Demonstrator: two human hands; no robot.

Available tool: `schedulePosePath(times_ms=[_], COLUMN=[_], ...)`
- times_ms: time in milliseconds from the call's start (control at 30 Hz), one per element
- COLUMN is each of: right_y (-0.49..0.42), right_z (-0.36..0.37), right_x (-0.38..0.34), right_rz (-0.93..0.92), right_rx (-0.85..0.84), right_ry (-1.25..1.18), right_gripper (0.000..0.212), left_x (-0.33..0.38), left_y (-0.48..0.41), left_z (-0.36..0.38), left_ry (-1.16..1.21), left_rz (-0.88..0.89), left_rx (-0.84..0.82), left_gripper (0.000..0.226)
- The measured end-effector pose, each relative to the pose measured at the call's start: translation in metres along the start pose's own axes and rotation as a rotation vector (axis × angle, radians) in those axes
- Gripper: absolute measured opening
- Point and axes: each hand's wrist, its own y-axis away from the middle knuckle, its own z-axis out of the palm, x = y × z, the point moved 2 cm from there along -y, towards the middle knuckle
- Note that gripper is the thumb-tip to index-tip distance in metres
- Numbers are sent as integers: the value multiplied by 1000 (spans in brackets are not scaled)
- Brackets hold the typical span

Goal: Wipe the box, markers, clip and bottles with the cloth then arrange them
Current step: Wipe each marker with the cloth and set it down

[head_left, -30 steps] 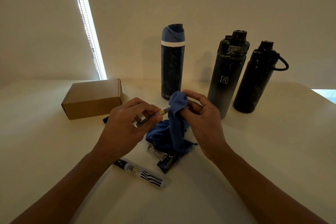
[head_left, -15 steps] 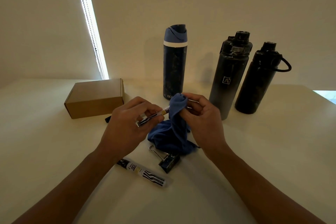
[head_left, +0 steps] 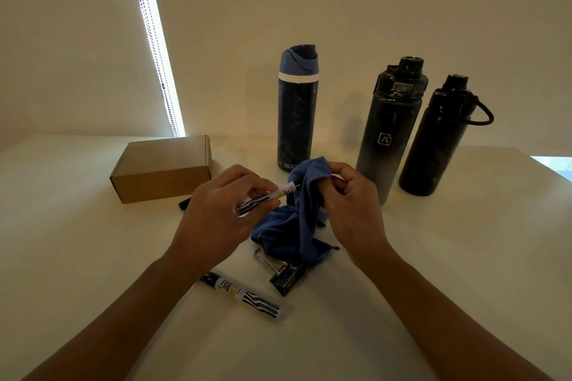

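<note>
We see the cardboard box [head_left: 161, 168] at the left, then our left hand [head_left: 216, 219] pinching a marker [head_left: 266, 199], its tip just clear of the blue cloth [head_left: 297, 219] bunched in our right hand [head_left: 353, 207]; three bottles [head_left: 388, 130] stand behind.

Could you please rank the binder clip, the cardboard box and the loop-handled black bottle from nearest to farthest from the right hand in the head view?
From the right hand:
1. Binder clip, just below, toward the person.
2. Loop-handled black bottle, behind, to the right.
3. Cardboard box, far left.
</note>
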Motion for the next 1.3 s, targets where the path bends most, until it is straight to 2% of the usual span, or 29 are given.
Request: schedulePosePath(times_ms=[100, 200, 333, 533, 733, 900, 967, 1133, 1200, 1300], right_y=[3, 4, -1, 3, 1, 2, 3, -2, -1, 0], right_z=[2, 8, 3, 7, 1, 10, 10, -1, -4, -4], right_x=[1, 3, -1, 1, -3, 4, 4, 1, -1, -3], right_rz=[0, -1, -2, 26, -6, 39, 6, 4, -1, -8], right_rx=[-33, -45, -16, -42, -10, -84, -70, -42, -49, -68], right_ry=[7, 65, 53, 28, 82, 45, 58, 57, 34, -22], right_gripper=[23, 32, 26, 27, 27, 37, 35, 30, 27, 25], left_x=[1, -1, -3, -7, -6, -7, -6, -6, -9, -15], left_y=[-1, 1, 0, 1, -1, 0, 1, -2, -3, -2], left_z=[1, 1, -2, 3, -1, 1, 2, -7, -12, -15], left_ry=[-22, -44, -6, -94, -29, -63, -83, 5, -53, -61], left_rz=[18, 23, 0, 40, 1, 26, 40, -95, -115, -126], left_rx=[-4, -15, -4, -1, -6, -22, -37, -22, -4, -63], left_gripper=[31, 31, 29, 32, 33, 35, 36, 48, 45, 32])
